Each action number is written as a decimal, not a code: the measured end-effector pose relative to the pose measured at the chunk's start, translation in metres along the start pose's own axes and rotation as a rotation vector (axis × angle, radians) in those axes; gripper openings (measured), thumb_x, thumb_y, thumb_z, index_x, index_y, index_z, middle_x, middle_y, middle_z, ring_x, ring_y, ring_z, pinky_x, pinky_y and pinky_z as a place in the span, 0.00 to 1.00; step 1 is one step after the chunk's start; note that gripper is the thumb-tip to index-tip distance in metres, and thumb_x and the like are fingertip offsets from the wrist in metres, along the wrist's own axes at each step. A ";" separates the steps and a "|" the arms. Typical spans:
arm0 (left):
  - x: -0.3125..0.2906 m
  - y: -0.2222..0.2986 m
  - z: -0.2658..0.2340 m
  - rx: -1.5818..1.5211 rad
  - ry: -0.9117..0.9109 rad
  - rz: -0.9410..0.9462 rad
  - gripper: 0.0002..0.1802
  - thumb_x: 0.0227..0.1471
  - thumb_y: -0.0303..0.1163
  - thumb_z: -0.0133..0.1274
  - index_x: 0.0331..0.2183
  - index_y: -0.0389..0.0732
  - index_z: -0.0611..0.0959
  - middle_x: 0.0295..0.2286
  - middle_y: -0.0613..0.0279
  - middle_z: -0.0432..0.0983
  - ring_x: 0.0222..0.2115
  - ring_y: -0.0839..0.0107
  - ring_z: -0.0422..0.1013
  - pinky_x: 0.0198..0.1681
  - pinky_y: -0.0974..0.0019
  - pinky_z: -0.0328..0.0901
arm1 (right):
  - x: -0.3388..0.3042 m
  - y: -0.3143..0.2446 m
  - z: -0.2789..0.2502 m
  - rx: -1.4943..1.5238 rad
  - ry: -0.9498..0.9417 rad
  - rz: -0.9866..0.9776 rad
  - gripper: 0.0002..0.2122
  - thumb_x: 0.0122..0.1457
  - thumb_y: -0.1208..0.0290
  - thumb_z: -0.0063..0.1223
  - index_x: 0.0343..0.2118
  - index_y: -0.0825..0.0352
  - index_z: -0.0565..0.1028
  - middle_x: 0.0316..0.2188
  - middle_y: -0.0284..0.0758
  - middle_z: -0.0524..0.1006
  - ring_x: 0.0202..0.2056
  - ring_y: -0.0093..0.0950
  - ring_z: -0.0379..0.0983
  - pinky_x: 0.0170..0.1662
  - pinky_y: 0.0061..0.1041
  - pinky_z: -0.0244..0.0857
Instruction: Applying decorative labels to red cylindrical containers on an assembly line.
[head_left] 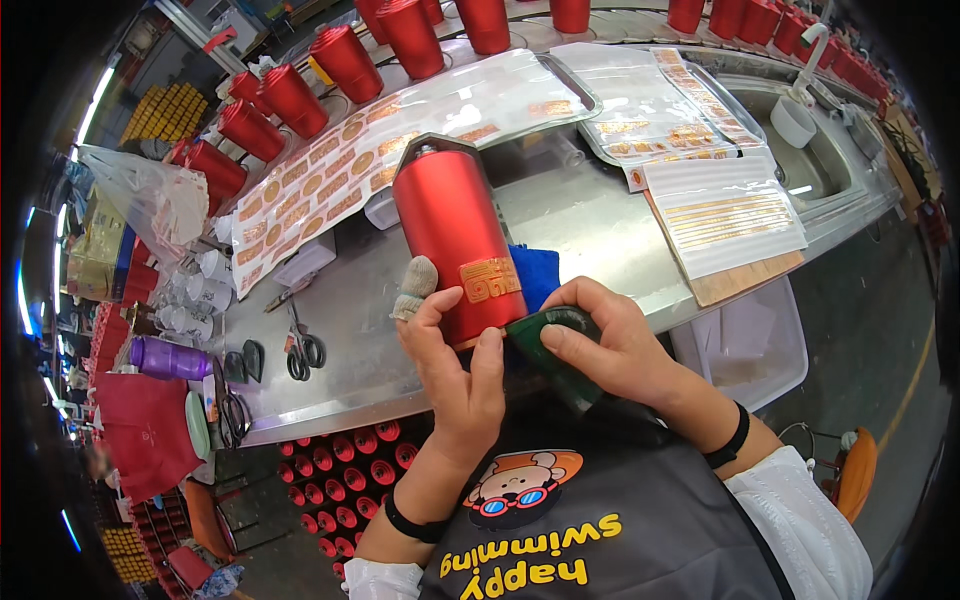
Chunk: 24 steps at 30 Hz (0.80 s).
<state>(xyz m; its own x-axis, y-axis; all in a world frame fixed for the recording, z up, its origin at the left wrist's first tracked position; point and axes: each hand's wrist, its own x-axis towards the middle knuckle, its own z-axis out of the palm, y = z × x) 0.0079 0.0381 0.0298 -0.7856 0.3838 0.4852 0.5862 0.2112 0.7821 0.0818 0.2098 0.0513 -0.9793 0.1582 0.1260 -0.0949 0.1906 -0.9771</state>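
Note:
A glossy red metal cylinder point(445, 205), likely a bottle, lies tilted across the steel table's near side, its base toward me. A gold raised decal point(487, 280) is on its lower side. My left hand point(455, 375) grips the base end, thumb at the bottom edge and fingers on the near left side. A grey fabric cover sits on one fingertip. My right hand point(615, 345) pinches a dark green flat scraper point(562, 372), its tip touching the cylinder's base beside the left thumb. A blue cloth point(537, 275) lies behind the cylinder.
White sheets of gold decals point(350, 155) cover the table's far side. More red cylinders point(345, 62) line a track behind. Scissors point(302, 350) and a purple bottle point(165, 358) are at the left. A sink point(830, 150) is at the right, with a white bin point(755, 345) below the table edge.

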 end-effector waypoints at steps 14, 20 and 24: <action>0.001 0.003 -0.002 0.109 -0.010 0.055 0.23 0.56 0.25 0.47 0.52 0.33 0.64 0.53 0.54 0.56 0.51 0.70 0.60 0.43 0.74 0.65 | 0.001 -0.001 0.000 0.034 -0.011 -0.008 0.10 0.56 0.70 0.56 0.38 0.70 0.72 0.27 0.37 0.78 0.29 0.24 0.74 0.34 0.24 0.67; -0.003 -0.004 -0.006 -0.101 0.106 0.091 0.19 0.55 0.24 0.46 0.49 0.33 0.66 0.47 0.54 0.63 0.50 0.66 0.60 0.60 0.62 0.52 | 0.000 0.004 -0.003 -0.020 0.019 -0.005 0.11 0.56 0.70 0.56 0.38 0.70 0.72 0.28 0.38 0.77 0.30 0.24 0.74 0.34 0.24 0.67; -0.015 -0.005 -0.020 0.221 0.068 0.280 0.10 0.52 0.22 0.47 0.39 0.39 0.70 0.43 0.52 0.69 0.46 0.60 0.62 0.61 0.49 0.45 | -0.001 0.006 -0.005 -0.003 0.017 0.021 0.11 0.56 0.70 0.56 0.38 0.70 0.72 0.28 0.38 0.77 0.30 0.24 0.74 0.34 0.24 0.67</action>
<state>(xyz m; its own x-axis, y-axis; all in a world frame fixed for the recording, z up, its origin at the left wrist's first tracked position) 0.0123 0.0135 0.0262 -0.5958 0.3949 0.6993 0.8031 0.2986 0.5157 0.0828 0.2157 0.0461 -0.9779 0.1789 0.1082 -0.0735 0.1900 -0.9790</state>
